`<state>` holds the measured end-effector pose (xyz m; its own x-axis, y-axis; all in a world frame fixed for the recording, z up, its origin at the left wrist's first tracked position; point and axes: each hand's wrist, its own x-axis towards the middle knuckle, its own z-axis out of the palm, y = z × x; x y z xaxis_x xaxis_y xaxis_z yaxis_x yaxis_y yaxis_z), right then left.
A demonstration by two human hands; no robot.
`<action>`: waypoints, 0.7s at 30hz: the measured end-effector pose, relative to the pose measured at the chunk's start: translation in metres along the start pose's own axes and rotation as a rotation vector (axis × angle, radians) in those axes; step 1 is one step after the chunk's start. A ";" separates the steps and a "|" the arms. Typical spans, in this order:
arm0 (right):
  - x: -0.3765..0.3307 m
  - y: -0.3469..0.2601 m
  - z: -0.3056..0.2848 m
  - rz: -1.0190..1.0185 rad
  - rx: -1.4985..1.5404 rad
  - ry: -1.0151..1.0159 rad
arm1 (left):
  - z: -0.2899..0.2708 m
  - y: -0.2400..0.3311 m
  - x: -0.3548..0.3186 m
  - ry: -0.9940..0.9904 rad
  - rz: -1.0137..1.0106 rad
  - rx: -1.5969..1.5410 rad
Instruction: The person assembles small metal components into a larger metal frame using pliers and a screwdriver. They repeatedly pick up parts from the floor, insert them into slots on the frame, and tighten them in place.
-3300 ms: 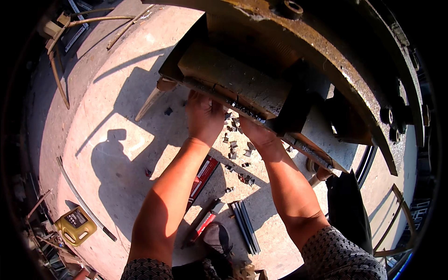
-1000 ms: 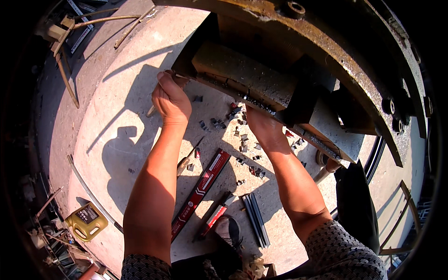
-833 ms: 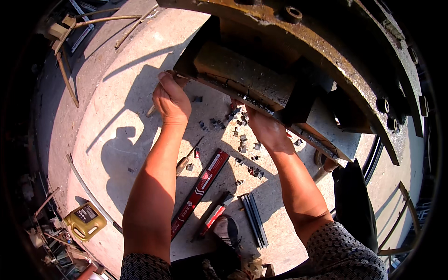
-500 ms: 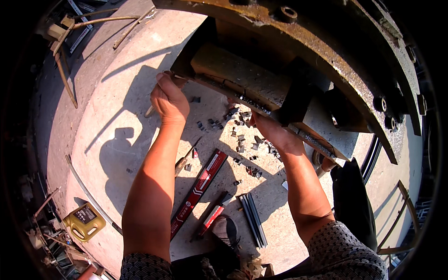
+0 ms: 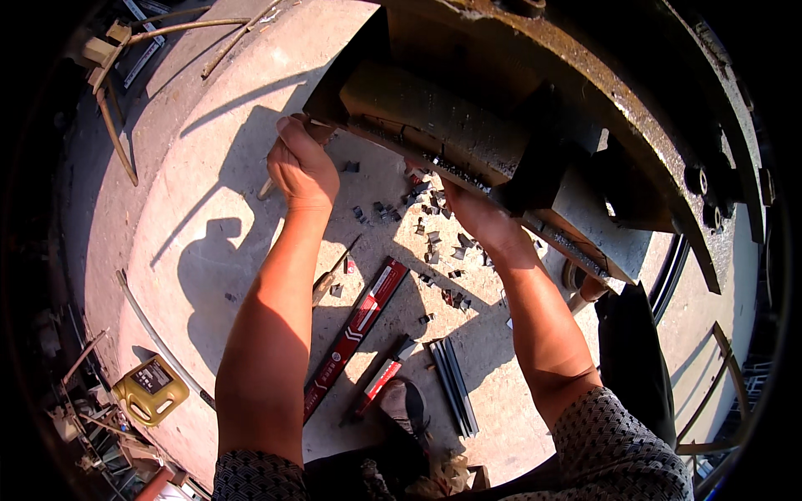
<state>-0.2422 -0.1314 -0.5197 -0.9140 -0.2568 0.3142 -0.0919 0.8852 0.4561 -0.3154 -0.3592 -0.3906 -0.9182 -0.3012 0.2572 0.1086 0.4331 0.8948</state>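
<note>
My left hand (image 5: pixel 302 171) is closed at the left end of a long dark metal block (image 5: pixel 426 125) on a heavy machine frame. What its fingers grip is too dark and small to make out. A pale wooden stick (image 5: pixel 267 189) shows just below that wrist. My right hand (image 5: pixel 480 215) reaches under the block's lower edge, palm against the underside, with its fingers hidden. Dark grit and shavings lie along that edge. Beneath both hands, small black cut pieces (image 5: pixel 433 238) are scattered over the concrete floor.
Below lie a long red box (image 5: pixel 355 330), a shorter red-and-black pack (image 5: pixel 383 380), black strips (image 5: pixel 453 388) and a wooden-handled pointed tool (image 5: pixel 324 286). A gold jug (image 5: pixel 151 391) and a grey hose (image 5: pixel 159 330) are at left. Curved rusty steel (image 5: pixel 618 100) overhangs on the right.
The machine frame sits slightly further right and lower in view. Both hands keep nearly the same places on the block, my right hand a touch further underneath.
</note>
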 end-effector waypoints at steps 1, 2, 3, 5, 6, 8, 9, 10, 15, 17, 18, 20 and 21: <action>0.015 -0.011 -0.031 0.220 0.433 -0.304 | -0.005 -0.005 0.001 0.014 -0.007 0.002; 0.031 -0.008 -0.064 0.207 0.594 -0.373 | -0.013 -0.010 0.002 0.032 -0.013 0.010; 0.045 0.002 -0.097 0.214 0.742 -0.449 | -0.013 -0.011 0.003 0.062 0.022 0.050; 0.043 0.009 -0.102 0.215 0.720 -0.205 | -0.006 -0.010 0.002 0.046 0.046 0.054; 0.031 0.003 -0.076 0.181 0.555 0.115 | -0.003 -0.007 0.002 0.038 0.058 0.055; 0.018 -0.002 -0.058 0.112 0.489 0.389 | -0.002 -0.012 0.001 0.030 0.056 0.089; 0.023 -0.004 -0.061 0.085 0.601 0.361 | -0.009 -0.018 0.004 0.032 0.069 0.126; 0.027 0.000 -0.067 0.060 0.699 0.330 | -0.011 -0.022 0.005 0.028 0.082 0.151; 0.043 0.006 -0.080 -0.019 1.010 0.285 | -0.008 -0.029 0.008 0.057 0.167 0.188; 0.044 0.005 -0.066 -0.012 0.784 0.380 | -0.004 -0.029 0.008 0.053 0.183 0.198; 0.049 0.002 -0.067 -0.004 0.679 0.426 | -0.005 -0.027 0.009 0.056 0.193 0.209; 0.048 0.005 -0.071 -0.005 0.297 0.493 | -0.005 -0.021 0.005 0.053 0.161 0.156; 0.047 0.005 -0.079 -0.012 0.215 0.493 | -0.007 -0.020 0.004 0.053 0.143 0.131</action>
<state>-0.2546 -0.1696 -0.4366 -0.6232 -0.3729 0.6875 -0.2271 0.9274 0.2972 -0.3188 -0.3747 -0.4044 -0.8753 -0.2716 0.4002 0.1827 0.5805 0.7935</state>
